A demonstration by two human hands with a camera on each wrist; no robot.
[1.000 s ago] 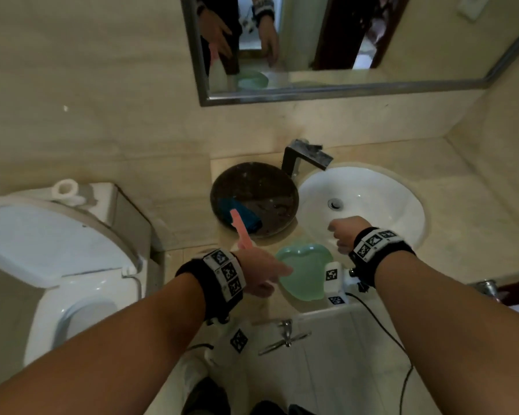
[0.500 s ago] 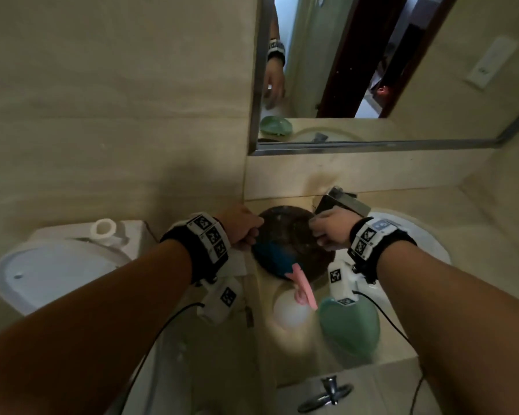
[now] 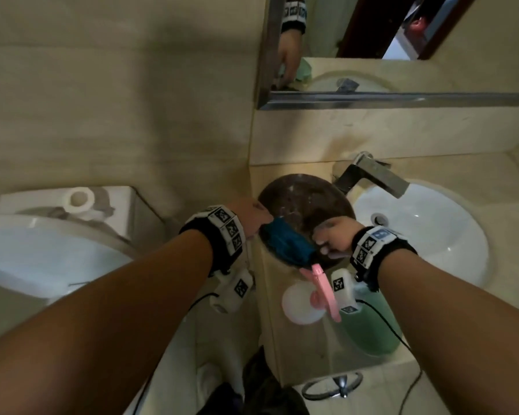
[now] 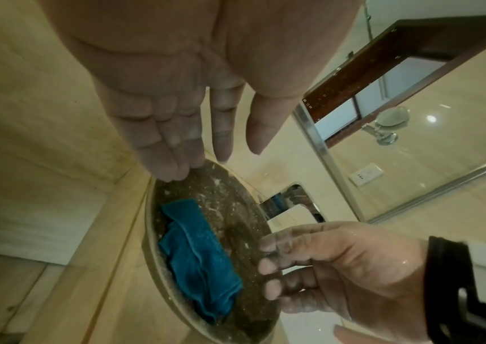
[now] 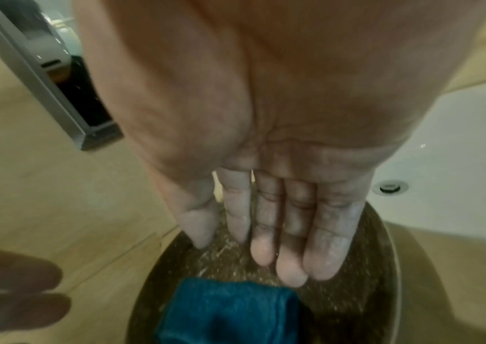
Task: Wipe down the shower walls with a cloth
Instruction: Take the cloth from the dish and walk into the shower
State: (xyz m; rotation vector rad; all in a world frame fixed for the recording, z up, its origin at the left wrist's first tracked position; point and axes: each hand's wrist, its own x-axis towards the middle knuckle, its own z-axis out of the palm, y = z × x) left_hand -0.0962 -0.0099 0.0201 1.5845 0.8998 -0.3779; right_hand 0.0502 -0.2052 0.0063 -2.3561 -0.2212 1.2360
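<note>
A folded blue cloth (image 3: 288, 245) (image 4: 197, 253) (image 5: 230, 311) lies inside a dark speckled round basin (image 3: 306, 205) (image 4: 236, 204) on the counter's left end. My left hand (image 3: 253, 218) (image 4: 215, 160) hovers at the basin's left rim with straight fingers, just above the cloth's end. My right hand (image 3: 331, 235) (image 5: 265, 251) hangs over the basin's right side with loose fingers, close to the cloth. Neither hand holds anything. The beige tiled wall (image 3: 117, 100) rises behind.
A white sink (image 3: 432, 235) and metal faucet (image 3: 372, 175) sit to the right of the basin. A pink brush (image 3: 324, 292), a white round lid (image 3: 297, 310) and a green dish (image 3: 372, 333) lie near the counter's front. A toilet (image 3: 42, 253) stands left, a mirror (image 3: 402, 70) above.
Both hands have moved from the counter's front up to the dark basin and now close in on the blue cloth from either side. The view has shifted left.
</note>
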